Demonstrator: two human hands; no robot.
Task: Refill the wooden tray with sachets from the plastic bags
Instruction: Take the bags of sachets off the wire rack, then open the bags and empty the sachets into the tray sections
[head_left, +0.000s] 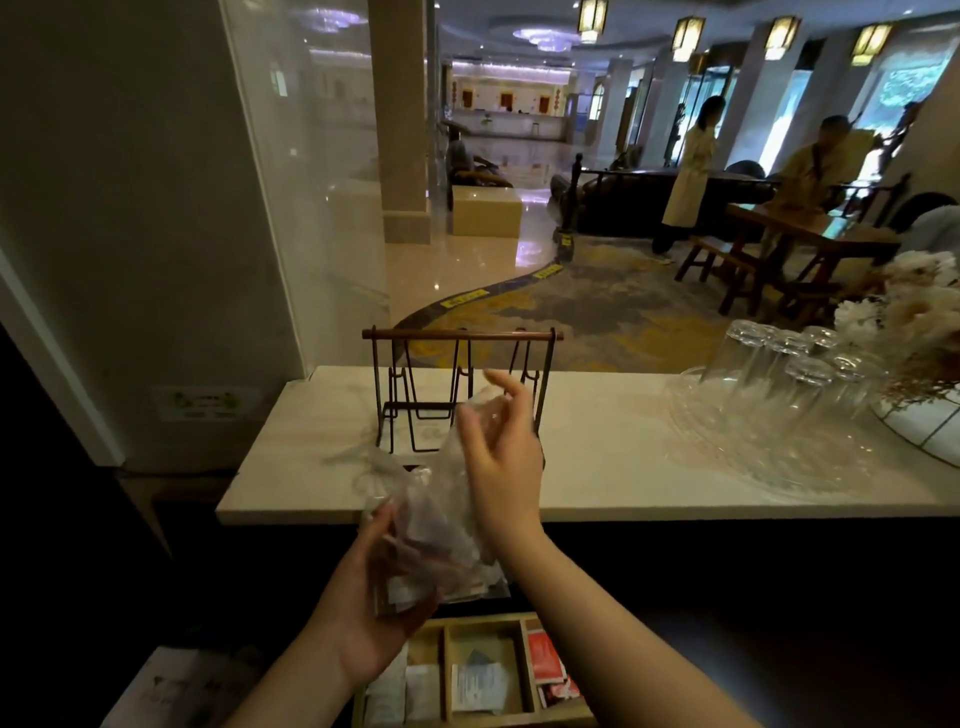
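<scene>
Clearly the head view's main risk is a spill: the left hand (363, 613) is clenched round the lower part of the plastic bag (441, 519) of sachets, held in the air just above the near wooden tray (447, 670), while the right hand (501, 457) has loose, spread fingers at the bag's mouth, grasping nothing firmly. If the bag tips or slips, sachets could land in the wrong compartment or on the worktop (597, 467), or knock the wire rack (457, 384) beyond.

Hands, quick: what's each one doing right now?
Left hand: closed on the plastic bag, holding it from below.
Right hand: fingers loosely open at the bag's top.
</scene>
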